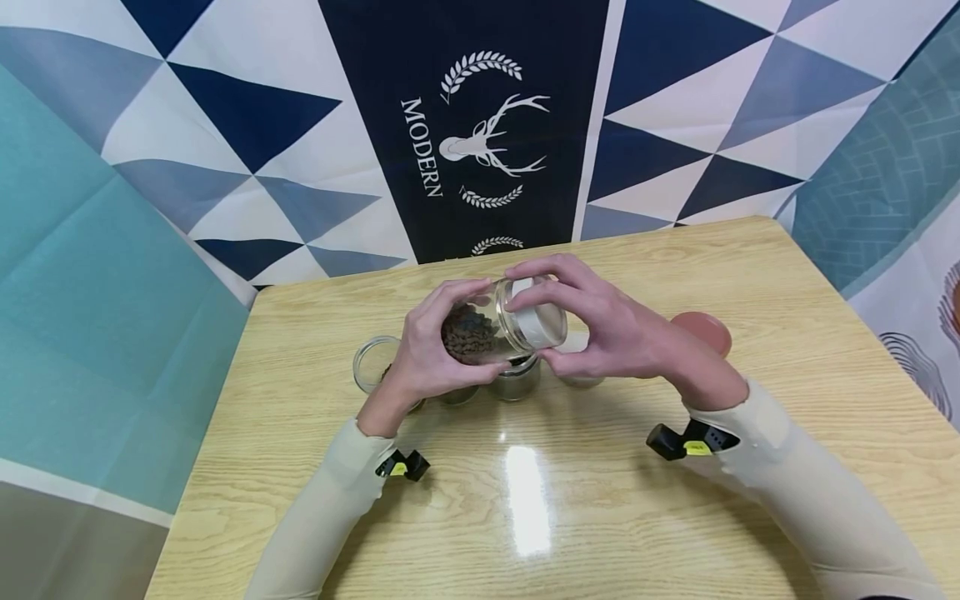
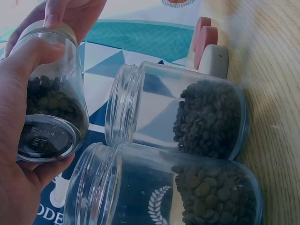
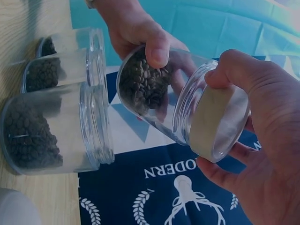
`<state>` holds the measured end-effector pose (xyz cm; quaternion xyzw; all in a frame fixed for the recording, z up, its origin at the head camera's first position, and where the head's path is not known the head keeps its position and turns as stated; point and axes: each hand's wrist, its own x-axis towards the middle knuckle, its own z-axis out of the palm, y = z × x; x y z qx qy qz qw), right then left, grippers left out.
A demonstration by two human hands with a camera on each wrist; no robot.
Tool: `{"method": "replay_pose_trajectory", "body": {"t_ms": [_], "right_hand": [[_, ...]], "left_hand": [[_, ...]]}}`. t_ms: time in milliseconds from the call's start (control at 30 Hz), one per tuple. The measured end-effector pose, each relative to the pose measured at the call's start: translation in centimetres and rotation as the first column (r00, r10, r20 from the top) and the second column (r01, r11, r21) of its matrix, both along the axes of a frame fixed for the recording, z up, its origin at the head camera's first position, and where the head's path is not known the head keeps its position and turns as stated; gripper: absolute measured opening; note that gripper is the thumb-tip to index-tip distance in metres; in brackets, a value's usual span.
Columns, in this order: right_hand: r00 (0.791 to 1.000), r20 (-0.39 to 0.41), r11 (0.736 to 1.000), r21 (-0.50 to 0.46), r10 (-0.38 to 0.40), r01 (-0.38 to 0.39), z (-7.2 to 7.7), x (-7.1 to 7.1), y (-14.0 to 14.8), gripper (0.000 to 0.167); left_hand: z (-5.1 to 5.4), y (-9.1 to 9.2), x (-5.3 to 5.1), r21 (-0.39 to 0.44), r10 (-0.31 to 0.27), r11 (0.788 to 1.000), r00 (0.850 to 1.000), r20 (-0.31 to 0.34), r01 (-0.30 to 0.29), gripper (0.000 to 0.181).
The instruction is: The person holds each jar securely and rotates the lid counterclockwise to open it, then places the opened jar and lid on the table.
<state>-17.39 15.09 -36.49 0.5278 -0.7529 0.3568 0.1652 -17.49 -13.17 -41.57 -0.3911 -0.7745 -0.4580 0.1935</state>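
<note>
A clear glass jar [image 3: 173, 75] lies tilted sideways between both hands, well above the table. Dark brown bean-like pieces [image 1: 468, 332] fill its lower part. My left hand [image 1: 427, 346] grips the jar's body, thumb and fingers on opposite sides. With my right hand [image 1: 600, 317] I hold the round lid [image 3: 213, 122], which has a pale band and sits at the jar's mouth. Whether its thread is fully engaged cannot be told. Beneath the hands stand open glass jars, among them a nearer jar [image 3: 51, 126] and a jar beside it [image 3: 58, 72], both partly filled with dark pieces.
Another open jar [image 1: 372, 364] stands at the left end of the row. A white rounded object [image 1: 583, 381] is at the right end, partly hidden by my right hand. Farther right lies a pink round piece [image 1: 703, 332]. The wooden table [image 1: 600, 517] meets a patterned cloth [image 1: 277, 108] behind.
</note>
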Motion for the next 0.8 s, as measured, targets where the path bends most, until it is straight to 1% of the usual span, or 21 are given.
{"method": "replay_pose_trajectory", "body": {"t_ms": [200, 300, 400, 533, 633, 800], "right_hand": [[0.998, 0.058, 1.000, 0.005, -0.019, 0.019, 0.6, -0.2, 0.3, 0.063], [0.995, 0.088, 0.999, 0.002, -0.046, 0.046, 0.8, -0.4, 0.8, 0.064], [0.993, 0.092, 0.997, 0.001, -0.080, 0.080, 0.6, -0.5, 1.6, 0.065], [0.988, 0.069, 0.990, 0.019, -0.138, 0.137, 0.5, -0.7, 3.0, 0.065], [0.980, 0.062, 0.981, 0.061, -0.190, 0.186, 0.5, -0.7, 4.3, 0.065], [0.957, 0.086, 0.956, 0.130, -0.276, 0.264, 0.7, -0.7, 6.8, 0.067]], "left_hand": [[0.6, -0.3, -0.5, 0.002, 0.003, 1.000, 1.000, 0.025, -0.003, 0.099], [0.8, -0.5, -0.6, 0.004, 0.005, 1.000, 0.999, 0.033, -0.005, 0.099], [0.8, -0.6, -0.6, 0.005, 0.020, 1.000, 0.999, 0.035, -0.021, 0.099], [0.7, -0.7, -0.5, 0.003, 0.038, 0.999, 0.999, 0.034, -0.038, 0.099], [0.7, -0.7, -0.5, 0.004, 0.042, 0.999, 0.999, 0.031, -0.042, 0.099], [0.7, -0.8, -0.6, 0.013, 0.039, 0.999, 0.999, 0.023, -0.039, 0.098]]}}
